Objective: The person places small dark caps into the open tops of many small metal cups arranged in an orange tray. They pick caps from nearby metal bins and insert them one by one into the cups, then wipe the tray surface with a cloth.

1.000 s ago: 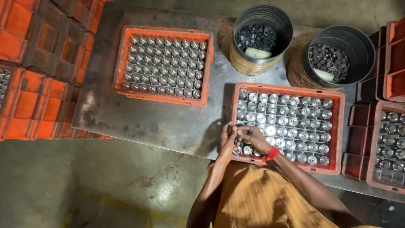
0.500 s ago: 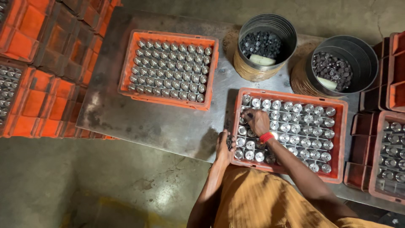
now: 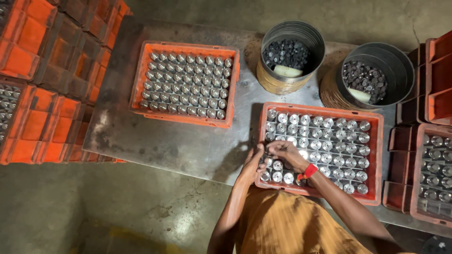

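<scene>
Right beneath both hands' fingertips (image 3: 272, 149): metal cylinders (image 3: 278, 165).

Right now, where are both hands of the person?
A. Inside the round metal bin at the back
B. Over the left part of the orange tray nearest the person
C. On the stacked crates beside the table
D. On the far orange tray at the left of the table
B: the left hand and right hand meet over the left part of the near orange tray, above its metal cylinders.
</scene>
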